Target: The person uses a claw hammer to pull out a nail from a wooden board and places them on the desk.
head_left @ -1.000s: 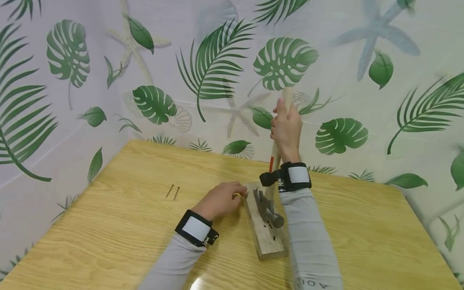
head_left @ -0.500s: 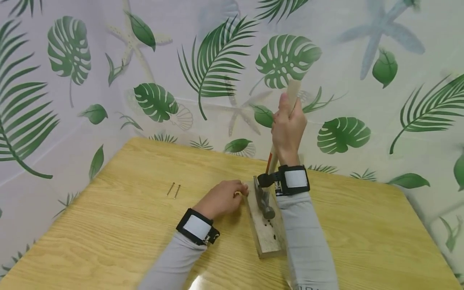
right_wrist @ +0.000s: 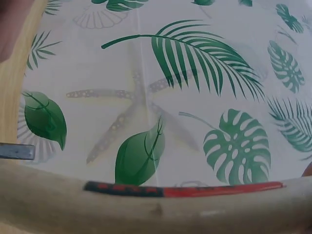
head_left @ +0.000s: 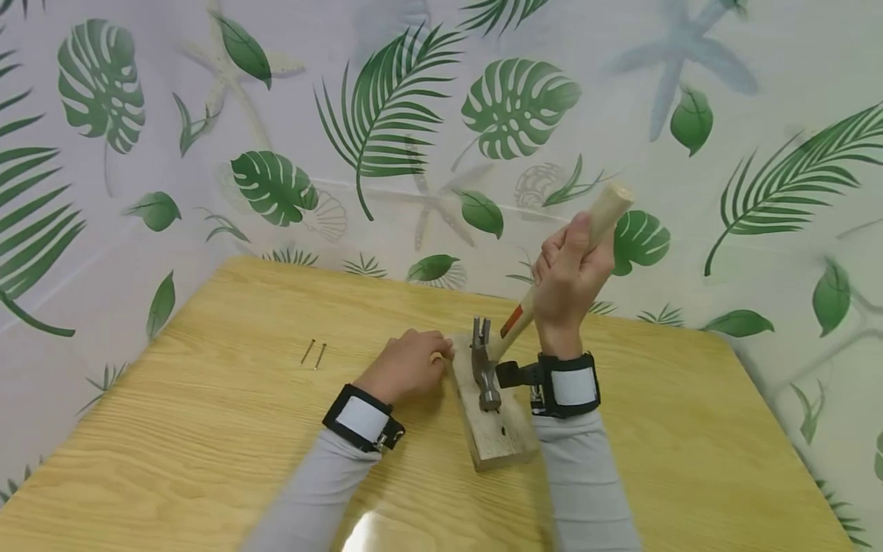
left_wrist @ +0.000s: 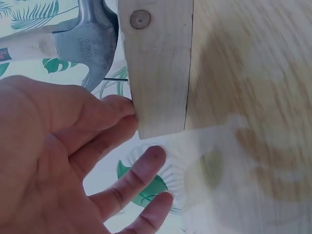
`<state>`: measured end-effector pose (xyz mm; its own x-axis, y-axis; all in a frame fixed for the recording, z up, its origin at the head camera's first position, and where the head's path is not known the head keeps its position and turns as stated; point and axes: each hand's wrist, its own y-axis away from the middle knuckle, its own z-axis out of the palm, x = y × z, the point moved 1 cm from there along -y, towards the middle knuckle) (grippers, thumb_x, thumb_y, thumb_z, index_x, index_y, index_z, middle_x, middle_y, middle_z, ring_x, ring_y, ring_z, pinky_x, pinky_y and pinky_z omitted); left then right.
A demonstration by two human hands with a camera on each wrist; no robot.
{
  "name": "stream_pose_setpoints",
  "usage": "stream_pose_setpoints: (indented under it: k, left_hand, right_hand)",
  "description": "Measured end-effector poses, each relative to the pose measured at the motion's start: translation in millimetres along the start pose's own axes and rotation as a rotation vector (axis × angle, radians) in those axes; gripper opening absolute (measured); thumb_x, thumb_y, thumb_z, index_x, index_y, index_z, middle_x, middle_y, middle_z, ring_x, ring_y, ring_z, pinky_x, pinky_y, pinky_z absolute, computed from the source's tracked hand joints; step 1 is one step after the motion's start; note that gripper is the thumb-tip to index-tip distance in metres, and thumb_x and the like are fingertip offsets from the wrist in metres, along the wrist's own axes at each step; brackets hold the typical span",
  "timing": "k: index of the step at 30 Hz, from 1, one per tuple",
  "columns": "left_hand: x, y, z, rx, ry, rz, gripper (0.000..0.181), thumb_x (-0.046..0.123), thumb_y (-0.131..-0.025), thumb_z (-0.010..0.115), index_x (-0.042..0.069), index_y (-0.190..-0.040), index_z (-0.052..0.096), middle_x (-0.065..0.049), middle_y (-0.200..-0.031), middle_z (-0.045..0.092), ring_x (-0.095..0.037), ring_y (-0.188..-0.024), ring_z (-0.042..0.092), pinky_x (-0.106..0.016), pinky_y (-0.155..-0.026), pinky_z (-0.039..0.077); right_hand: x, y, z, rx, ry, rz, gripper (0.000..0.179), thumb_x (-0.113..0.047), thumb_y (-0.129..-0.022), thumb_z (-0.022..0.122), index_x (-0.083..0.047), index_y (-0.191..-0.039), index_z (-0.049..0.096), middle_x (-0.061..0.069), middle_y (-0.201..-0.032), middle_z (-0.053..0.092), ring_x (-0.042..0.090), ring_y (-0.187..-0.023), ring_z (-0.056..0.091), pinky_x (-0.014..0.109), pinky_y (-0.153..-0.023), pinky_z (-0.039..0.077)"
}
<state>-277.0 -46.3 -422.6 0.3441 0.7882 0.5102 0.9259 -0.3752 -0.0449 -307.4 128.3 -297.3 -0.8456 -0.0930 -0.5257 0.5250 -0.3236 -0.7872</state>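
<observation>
My right hand [head_left: 574,287] grips the wooden handle of a claw hammer [head_left: 485,372], near its end. The steel head lies over a pale wooden block [head_left: 493,445], with the claw toward the far end. In the left wrist view, a thin nail [left_wrist: 117,79] stands out from the block beside the claw. My left hand [head_left: 403,364] is at the block's far left corner; thumb and forefinger tips touch its edge while the other fingers spread loosely. The right wrist view shows the hammer handle [right_wrist: 146,212] with its red and black mark.
Two loose nails [head_left: 313,354] lie on the wood-grain table [head_left: 228,429], left of my left hand. Dark holes show in the block's top. A leaf-patterned sheet [head_left: 407,222] hangs behind the table.
My right hand has swung the hammer handle rightward and lower, tilting it. The hammer head has turned on the block, its claw now pointing away. My left hand stays at the block's corner.
</observation>
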Motion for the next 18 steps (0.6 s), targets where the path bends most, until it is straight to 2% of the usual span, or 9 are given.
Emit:
stream_pose_setpoints:
  k: [3, 7, 12, 18]
  left_hand:
    - [4.3, 0.3, -1.5, -0.012, -0.031, -0.001, 0.024, 0.014, -0.102, 0.056, 0.017, -0.117, 0.074, -0.001, -0.13, 0.067, -0.036, -0.126, 0.056, -0.056, -0.102, 0.042]
    - [4.4, 0.7, -0.5, -0.015, -0.029, -0.006, 0.023, 0.015, -0.101, 0.057, 0.016, -0.118, 0.073, -0.002, -0.131, 0.067, -0.037, -0.127, 0.056, -0.056, -0.102, 0.042]
    - [4.5, -0.2, -1.1, -0.009, -0.047, 0.02, 0.024, 0.014, -0.1, 0.056, 0.016, -0.117, 0.072, -0.001, -0.13, 0.068, -0.037, -0.125, 0.058, -0.059, -0.101, 0.043]
    - [5.5, -0.5, 0.9, -0.023, -0.037, 0.016, 0.024, 0.014, -0.1, 0.057, 0.015, -0.119, 0.073, -0.004, -0.133, 0.067, -0.035, -0.126, 0.059, -0.058, -0.102, 0.045]
  right_hand:
    - [-9.1, 1.6, -9.2, 0.024, -0.031, -0.031, 0.025, -0.017, -0.108, 0.041, -0.009, -0.085, 0.048, -0.002, -0.051, 0.034, 0.007, -0.034, 0.028, 0.022, -0.033, 0.023]
    - [-20.7, 7.0, -18.6, 0.05, -0.063, -0.083, 0.023, -0.013, -0.105, 0.04, -0.005, -0.085, 0.049, 0.0, -0.051, 0.035, 0.007, -0.034, 0.028, 0.023, -0.034, 0.024]
    - [-40.1, 15.1, -18.7, 0.076, -0.109, -0.103, 0.023, -0.012, -0.099, 0.043, -0.004, -0.078, 0.044, -0.001, -0.047, 0.034, 0.008, -0.034, 0.027, 0.023, -0.034, 0.024]
    - [-61.1, 28.9, -3.8, -0.005, -0.182, -0.075, 0.024, -0.012, -0.094, 0.047, -0.004, -0.073, 0.041, -0.002, -0.046, 0.03, 0.008, -0.035, 0.024, 0.024, -0.034, 0.021]
